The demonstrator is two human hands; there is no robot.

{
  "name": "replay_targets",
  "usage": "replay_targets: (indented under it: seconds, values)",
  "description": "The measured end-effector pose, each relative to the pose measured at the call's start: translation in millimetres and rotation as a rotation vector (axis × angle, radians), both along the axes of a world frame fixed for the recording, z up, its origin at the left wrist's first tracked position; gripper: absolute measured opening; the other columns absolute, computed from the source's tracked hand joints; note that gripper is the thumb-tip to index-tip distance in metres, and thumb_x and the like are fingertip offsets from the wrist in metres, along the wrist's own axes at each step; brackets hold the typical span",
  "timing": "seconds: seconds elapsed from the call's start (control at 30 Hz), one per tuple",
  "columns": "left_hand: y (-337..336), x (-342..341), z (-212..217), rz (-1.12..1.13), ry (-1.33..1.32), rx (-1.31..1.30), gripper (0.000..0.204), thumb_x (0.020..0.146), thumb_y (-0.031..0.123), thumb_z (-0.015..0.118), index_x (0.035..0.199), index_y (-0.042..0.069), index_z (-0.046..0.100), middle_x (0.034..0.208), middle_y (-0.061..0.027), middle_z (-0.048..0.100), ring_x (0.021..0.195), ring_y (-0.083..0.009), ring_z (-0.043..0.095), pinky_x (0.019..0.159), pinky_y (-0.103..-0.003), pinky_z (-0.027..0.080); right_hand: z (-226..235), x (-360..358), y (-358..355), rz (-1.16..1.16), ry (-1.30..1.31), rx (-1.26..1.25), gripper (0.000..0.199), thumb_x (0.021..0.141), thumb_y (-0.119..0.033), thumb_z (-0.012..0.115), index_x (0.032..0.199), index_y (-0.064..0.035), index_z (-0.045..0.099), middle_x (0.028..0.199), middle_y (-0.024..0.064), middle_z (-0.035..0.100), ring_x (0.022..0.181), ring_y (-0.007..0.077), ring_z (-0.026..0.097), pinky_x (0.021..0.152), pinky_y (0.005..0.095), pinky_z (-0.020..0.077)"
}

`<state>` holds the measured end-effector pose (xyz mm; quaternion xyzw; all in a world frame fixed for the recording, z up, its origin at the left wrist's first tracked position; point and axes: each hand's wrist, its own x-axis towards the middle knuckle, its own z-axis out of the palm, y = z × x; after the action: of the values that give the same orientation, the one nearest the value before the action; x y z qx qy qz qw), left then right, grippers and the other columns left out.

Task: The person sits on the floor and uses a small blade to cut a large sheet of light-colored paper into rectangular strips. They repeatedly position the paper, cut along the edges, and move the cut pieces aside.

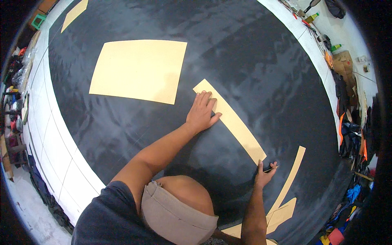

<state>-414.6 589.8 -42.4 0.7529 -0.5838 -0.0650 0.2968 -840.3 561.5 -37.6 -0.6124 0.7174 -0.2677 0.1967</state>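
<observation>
A long pale-yellow card strip [237,124] lies slantwise on a dark, slightly glossy sheet [151,130]. My left hand [201,111] rests flat on its upper part, fingers spread. At the strip's lower end is my right hand [264,176], its thumb by the corner. Between its fingers sits a slim pen-like tool [271,168], pointing right; its exact kind is too small to make out. A large four-sided card piece [139,71] lies up and left of my left hand. To the right of my right hand lies a narrower card strip [290,175].
More card pieces [286,213] overlap at the lower right, partly behind my right forearm. Another card piece [74,15] lies far left. My bent knee [185,190] is at the front. White tiles [53,151] border the sheet, with clutter and a cardboard box [344,65] along the right.
</observation>
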Motion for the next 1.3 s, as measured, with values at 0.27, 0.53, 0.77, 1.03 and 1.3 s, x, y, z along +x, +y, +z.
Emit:
replay_targets:
  seconds: [0.27, 0.53, 0.77, 1.03, 1.3]
  values:
    - [-0.1, 2.9, 1.7, -0.013, 0.038, 0.009, 0.064, 0.088, 0.046, 0.074, 0.129, 0.0, 0.059, 0.144, -0.0271, 0.046, 0.141, -0.0469, 0.038, 0.122, -0.057, 0.026, 6.2, 5.6, -0.1, 0.0, 0.006, 0.009, 0.096, 0.078, -0.037, 0.09, 0.15, 0.0038, 0.041, 0.138, 0.0178, 0.052, 0.136, 0.0352, 0.043, 0.12, 0.0469, 0.0268]
    - [4.4, 11.5, -0.9, -0.025, 0.026, -0.029, 0.066, 0.084, 0.045, 0.079, 0.129, 0.0, 0.06, 0.144, -0.0269, 0.047, 0.141, -0.0473, 0.038, 0.12, -0.057, 0.029, 4.1, 11.1, 4.6, -0.019, -0.022, 0.045, 0.072, 0.078, -0.032, 0.09, 0.128, 0.0025, 0.052, 0.154, 0.0226, 0.044, 0.147, 0.0381, 0.033, 0.122, 0.049, 0.0235]
    - [-7.0, -3.1, -3.1, -0.04, 0.01, 0.035, 0.067, 0.086, 0.046, 0.076, 0.129, -0.002, 0.061, 0.147, -0.0282, 0.046, 0.14, -0.0465, 0.039, 0.119, -0.055, 0.029, 3.5, -8.5, -2.8, -0.002, 0.009, -0.029, 0.079, 0.069, -0.027, 0.094, 0.131, 0.0018, 0.054, 0.147, 0.0228, 0.048, 0.141, 0.0386, 0.041, 0.118, 0.0485, 0.0299]
    - [-5.1, -0.7, 1.9, -0.038, -0.049, 0.03, 0.063, 0.086, 0.041, 0.08, 0.131, 0.001, 0.06, 0.148, -0.0252, 0.046, 0.139, -0.0447, 0.039, 0.117, -0.053, 0.033, 22.6, 8.3, -3.5, -0.117, -0.122, 0.115, 0.074, 0.072, -0.042, 0.091, 0.123, -0.0011, 0.056, 0.153, 0.0209, 0.048, 0.15, 0.0436, 0.03, 0.123, 0.0534, 0.0206]
    - [-4.3, -0.6, 6.2, -0.034, -0.043, 0.079, 0.062, 0.087, 0.042, 0.078, 0.131, 0.002, 0.061, 0.149, -0.0241, 0.045, 0.141, -0.0439, 0.037, 0.117, -0.053, 0.032, 12.4, 7.4, 0.9, -0.047, 0.069, 0.022, 0.092, 0.074, -0.043, 0.088, 0.142, 0.0019, 0.045, 0.134, 0.0148, 0.056, 0.144, 0.0378, 0.038, 0.125, 0.052, 0.0156]
